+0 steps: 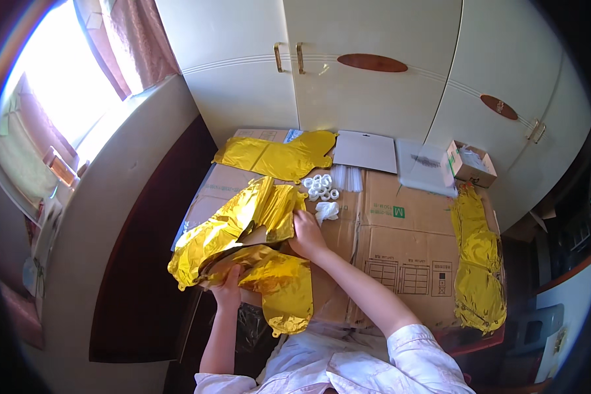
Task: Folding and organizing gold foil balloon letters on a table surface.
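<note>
Crumpled gold foil balloons [207,226], flat and without air, lie bunched at the front left of the cardboard-covered table. My left hand [228,289] grips the foil near the table's front edge, thumb on top. The edge farther right is pinched in my right hand [305,236], its fingertips partly hidden by the foil. A rounded end of foil [287,295] hangs toward my lap. I cannot tell whether the foil between my hands is one balloon or several. Behind it lies another flat gold foil balloon [276,154].
White ribbon rolls [320,187], a crumpled white piece [327,211] and thin clear strips [347,178] sit mid-table on cardboard [400,236]. Behind are a white card [364,151], a clear plastic sheet [425,172] and a small box [473,172]. More gold foil [479,262] lies right; cabinets [374,98] stand behind.
</note>
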`<control>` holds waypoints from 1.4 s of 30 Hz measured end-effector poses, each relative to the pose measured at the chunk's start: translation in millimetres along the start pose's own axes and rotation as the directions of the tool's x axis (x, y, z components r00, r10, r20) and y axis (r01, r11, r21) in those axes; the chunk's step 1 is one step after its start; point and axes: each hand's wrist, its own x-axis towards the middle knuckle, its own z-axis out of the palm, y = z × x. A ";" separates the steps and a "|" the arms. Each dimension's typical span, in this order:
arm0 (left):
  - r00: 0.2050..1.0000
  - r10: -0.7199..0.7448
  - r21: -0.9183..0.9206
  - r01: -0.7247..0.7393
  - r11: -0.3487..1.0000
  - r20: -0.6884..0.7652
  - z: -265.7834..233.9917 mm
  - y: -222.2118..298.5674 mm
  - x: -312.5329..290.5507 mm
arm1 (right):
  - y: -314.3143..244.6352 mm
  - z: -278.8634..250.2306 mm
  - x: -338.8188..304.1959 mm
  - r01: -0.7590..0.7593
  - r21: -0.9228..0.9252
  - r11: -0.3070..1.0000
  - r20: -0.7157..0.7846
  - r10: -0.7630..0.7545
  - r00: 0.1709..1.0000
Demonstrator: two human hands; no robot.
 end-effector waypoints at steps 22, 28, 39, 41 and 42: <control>0.947 -0.210 -0.421 0.298 0.857 0.243 -1.1 -1.4 -6.8 | -25.4 -29.3 -60.3 -0.648 0.671 0.360 0.463 0.480 0.745; 0.949 -0.281 -0.539 0.311 0.783 0.140 2.7 -1.9 -3.4 | -18.1 -21.3 -71.0 -0.595 0.672 0.442 0.409 0.448 0.795; 0.938 -0.219 -0.402 0.315 0.860 0.268 -16.8 3.3 4.7 | -39.9 -44.7 -77.9 0.078 0.000 0.997 -0.001 -0.078 0.997; 0.933 -0.224 -0.414 0.328 0.849 0.281 -10.6 7.5 4.3 | -51.1 -51.6 -77.9 0.190 -0.026 0.982 0.025 -0.189 0.982; 0.939 -0.224 -0.423 0.320 0.848 0.262 -3.5 10.7 2.8 | -57.1 -53.6 -77.4 0.270 -0.074 0.960 0.040 -0.268 0.963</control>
